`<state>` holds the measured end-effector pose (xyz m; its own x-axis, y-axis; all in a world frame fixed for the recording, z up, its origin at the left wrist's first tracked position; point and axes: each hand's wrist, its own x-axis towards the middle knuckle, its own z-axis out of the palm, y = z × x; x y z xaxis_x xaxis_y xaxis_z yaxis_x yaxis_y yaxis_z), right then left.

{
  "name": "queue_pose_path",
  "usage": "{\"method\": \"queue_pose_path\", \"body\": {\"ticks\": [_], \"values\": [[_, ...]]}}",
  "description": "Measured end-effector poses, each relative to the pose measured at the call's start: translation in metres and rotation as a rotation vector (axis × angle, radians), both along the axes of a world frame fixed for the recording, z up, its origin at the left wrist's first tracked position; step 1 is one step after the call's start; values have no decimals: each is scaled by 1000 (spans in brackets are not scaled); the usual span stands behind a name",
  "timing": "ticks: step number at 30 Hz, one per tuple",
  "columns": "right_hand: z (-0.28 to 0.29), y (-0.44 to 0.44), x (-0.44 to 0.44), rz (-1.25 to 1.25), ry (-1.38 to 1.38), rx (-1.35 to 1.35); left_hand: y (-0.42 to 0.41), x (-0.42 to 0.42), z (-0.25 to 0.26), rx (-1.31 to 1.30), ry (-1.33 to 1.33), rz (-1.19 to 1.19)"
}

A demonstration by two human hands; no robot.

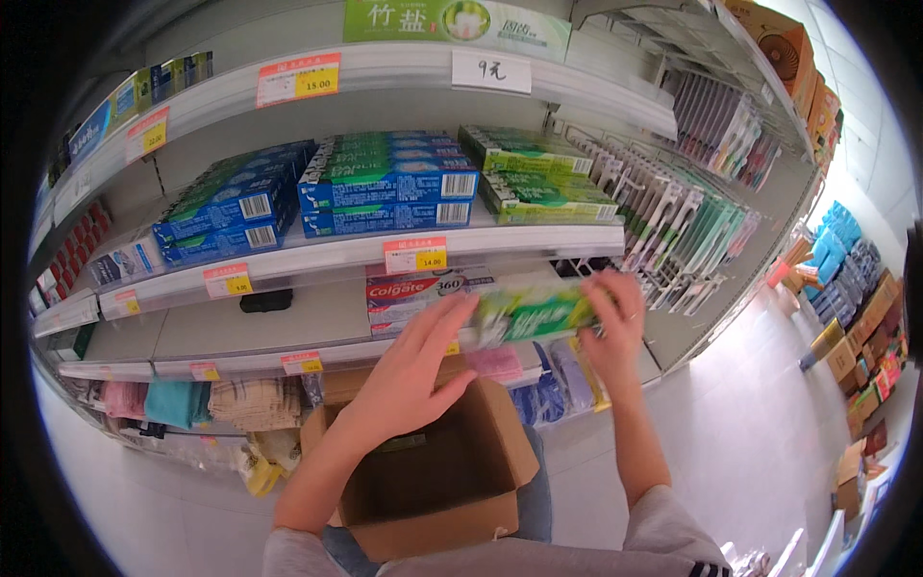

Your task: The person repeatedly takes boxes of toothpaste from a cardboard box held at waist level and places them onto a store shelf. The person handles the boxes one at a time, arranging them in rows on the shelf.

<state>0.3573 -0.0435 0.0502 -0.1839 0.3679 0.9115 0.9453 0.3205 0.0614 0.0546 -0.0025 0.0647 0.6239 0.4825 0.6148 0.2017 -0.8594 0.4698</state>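
A green toothpaste box, blurred, is held roughly level in front of the lower shelf. My right hand grips its right end. At the box's left end are the fingertips of my left hand; its thumb is spread away, and whether the fingers touch the box I cannot tell. Below my hands an open cardboard box rests on or against my legs, its inside dark. On the middle shelf, similar green toothpaste boxes are stacked to the right of blue Darlie toothpaste boxes.
Colgate boxes and a dark object sit on the lower shelf. Price tags line the shelf edges. Packaged toothbrushes hang at the right. Folded towels lie low at the left, and cartons stand across the aisle.
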Motion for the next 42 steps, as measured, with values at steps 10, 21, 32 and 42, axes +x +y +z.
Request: {"method": "queue_pose_path", "body": {"ticks": [10,21,32,42], "values": [[131,72,70,-1,18,-377,41,93,37,642,-22,170],[132,119,87,153,-38,-518,80,111,15,716,62,326],[122,125,73,161,31,-460,81,114,16,697,0,294],[114,135,67,109,86,-404,79,115,17,696,-11,305]]}}
